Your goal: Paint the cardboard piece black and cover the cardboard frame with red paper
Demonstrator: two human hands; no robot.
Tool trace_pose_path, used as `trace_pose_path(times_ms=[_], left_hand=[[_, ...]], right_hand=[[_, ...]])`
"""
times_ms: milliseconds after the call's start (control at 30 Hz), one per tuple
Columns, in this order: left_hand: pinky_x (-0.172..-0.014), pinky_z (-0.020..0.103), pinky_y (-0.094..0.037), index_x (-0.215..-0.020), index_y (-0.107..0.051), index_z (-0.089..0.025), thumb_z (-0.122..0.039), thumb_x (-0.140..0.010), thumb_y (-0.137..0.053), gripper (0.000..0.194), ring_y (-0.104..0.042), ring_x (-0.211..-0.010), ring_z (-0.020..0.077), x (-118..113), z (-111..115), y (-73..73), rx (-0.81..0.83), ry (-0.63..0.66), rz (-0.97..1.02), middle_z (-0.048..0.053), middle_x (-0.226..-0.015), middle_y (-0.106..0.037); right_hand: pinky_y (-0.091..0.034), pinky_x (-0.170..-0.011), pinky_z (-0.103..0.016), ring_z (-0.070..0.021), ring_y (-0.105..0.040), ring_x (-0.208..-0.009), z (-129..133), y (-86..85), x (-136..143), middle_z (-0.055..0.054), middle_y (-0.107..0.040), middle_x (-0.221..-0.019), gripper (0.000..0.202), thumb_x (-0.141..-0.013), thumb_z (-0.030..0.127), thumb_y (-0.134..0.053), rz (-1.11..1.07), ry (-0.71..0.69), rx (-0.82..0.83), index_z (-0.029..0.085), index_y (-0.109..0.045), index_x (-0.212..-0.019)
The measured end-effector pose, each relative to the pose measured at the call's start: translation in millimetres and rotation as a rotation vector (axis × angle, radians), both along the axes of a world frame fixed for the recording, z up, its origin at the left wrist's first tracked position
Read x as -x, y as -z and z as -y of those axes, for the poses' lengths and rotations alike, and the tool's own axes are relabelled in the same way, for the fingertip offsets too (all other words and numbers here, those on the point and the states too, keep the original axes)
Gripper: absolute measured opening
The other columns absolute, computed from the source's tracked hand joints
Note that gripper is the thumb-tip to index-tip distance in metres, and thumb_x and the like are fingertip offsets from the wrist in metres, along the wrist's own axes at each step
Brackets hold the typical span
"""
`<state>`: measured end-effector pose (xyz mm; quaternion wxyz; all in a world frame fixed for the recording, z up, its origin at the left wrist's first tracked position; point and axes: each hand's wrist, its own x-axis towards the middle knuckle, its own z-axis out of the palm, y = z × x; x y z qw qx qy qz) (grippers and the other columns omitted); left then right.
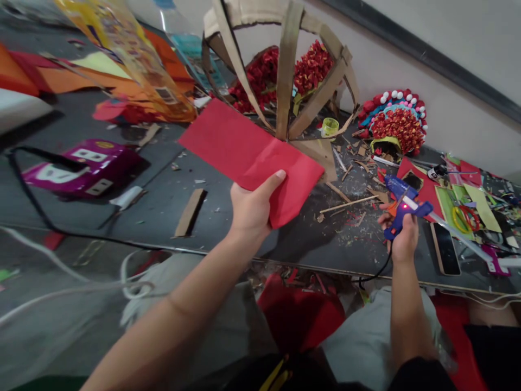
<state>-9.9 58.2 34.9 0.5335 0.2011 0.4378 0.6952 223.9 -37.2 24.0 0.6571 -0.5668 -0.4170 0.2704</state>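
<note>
A sheet of red paper [244, 146] is gripped in my left hand [254, 209], thumb on top and the other fingers hidden underneath. The sheet is held above the table, in front of a frame of bent cardboard strips [288, 70]. My right hand [402, 236] is wrapped round a blue hot glue gun [407, 203] with a small red light lit. A long clear glue stick [459, 233] sticks out of its back, and a black cord hangs from its handle. The glue gun and the red paper are apart.
A purple power strip [85, 168] and a cardboard strip [191, 212] lie at left. Wood scraps litter the table [293, 244]. At right are a phone [445, 250], scissors [466, 218] and paper pieces. A red beaded decoration [396, 122] stands near the wall.
</note>
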Motion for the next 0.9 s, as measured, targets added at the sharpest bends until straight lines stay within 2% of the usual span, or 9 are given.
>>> trace_pose_path(times_ms=[133, 233, 333, 533, 633, 733, 900], left_hand=[[-0.070, 0.029, -0.060, -0.082, -0.072, -0.017, -0.027, -0.047, -0.091, 0.041, -0.069, -0.076, 0.0175, -1.6, 0.4, 5.8, -0.041, -0.007, -0.056, 0.002, -0.086, -0.075], [-0.073, 0.031, -0.061, -0.081, -0.072, -0.021, -0.031, -0.050, -0.091, 0.038, -0.070, -0.080, 0.0191, -1.6, 2.0, 11.4, -0.070, 0.008, -0.141, 0.002, -0.090, -0.076], [-0.076, 0.032, -0.061, -0.083, -0.073, -0.023, -0.034, -0.053, -0.090, 0.036, -0.070, -0.083, 0.0205, -1.7, 5.1, 15.4, -0.090, 0.028, -0.216, 0.002, -0.093, -0.076], [-0.076, 0.031, -0.061, -0.078, -0.072, -0.022, -0.035, -0.055, -0.089, 0.032, -0.070, -0.083, 0.0201, -1.4, 10.9, 14.6, -0.133, 0.070, -0.286, 0.002, -0.091, -0.076], [-0.074, 0.031, -0.061, -0.077, -0.071, -0.021, -0.035, -0.056, -0.089, 0.031, -0.070, -0.082, 0.0205, -0.6, 11.0, 14.7, -0.132, 0.063, -0.310, 0.002, -0.091, -0.076], [-0.076, 0.033, -0.061, -0.083, -0.072, -0.021, -0.035, -0.056, -0.088, 0.034, -0.071, -0.084, 0.0216, 0.3, 9.2, 18.0, -0.127, 0.044, -0.315, 0.003, -0.094, -0.076], [-0.078, 0.034, -0.061, -0.087, -0.072, -0.021, -0.036, -0.058, -0.088, 0.036, -0.071, -0.086, 0.0227, 1.0, 6.1, 22.6, -0.133, 0.036, -0.328, 0.005, -0.096, -0.076]], right_hand=[[-0.049, -0.054, -0.028, -0.0168, -0.066, -0.065, 17.9, 9.9, 10.4, -0.006, -0.073, -0.085, 0.036, -0.086, 0.056, -0.056, 0.267, -0.248, -0.015, 0.021, -0.065, -0.088], [-0.054, -0.064, -0.032, -0.0205, -0.068, -0.075, 23.8, 13.7, 12.7, -0.007, -0.073, -0.088, 0.032, -0.085, 0.052, -0.060, 0.443, -0.311, 0.020, 0.022, -0.066, -0.095], [-0.055, -0.072, -0.035, -0.0222, -0.068, -0.079, 22.4, 9.6, 14.5, -0.008, -0.072, -0.091, 0.033, -0.086, 0.051, -0.060, 0.575, -0.309, 0.012, 0.022, -0.066, -0.100], [-0.056, -0.073, -0.036, -0.0225, -0.068, -0.079, 18.1, 4.3, 19.0, -0.008, -0.071, -0.087, 0.035, -0.089, 0.053, -0.053, 0.731, -0.250, -0.005, 0.021, -0.063, -0.098], [-0.056, -0.071, -0.035, -0.0221, -0.067, -0.077, 19.4, 5.6, 20.7, -0.007, -0.070, -0.084, 0.033, -0.091, 0.050, -0.051, 0.757, -0.251, -0.001, 0.021, -0.063, -0.099], [-0.056, -0.068, -0.033, -0.0211, -0.067, -0.075, 20.5, 4.2, 22.2, -0.006, -0.069, -0.083, 0.029, -0.092, 0.046, -0.050, 0.765, -0.277, -0.003, 0.021, -0.062, -0.100], [-0.055, -0.064, -0.032, -0.0194, -0.065, -0.069, 19.3, -2.1, 23.5, -0.005, -0.068, -0.079, 0.028, -0.094, 0.046, -0.048, 0.874, -0.205, -0.069, 0.022, -0.062, -0.091]])
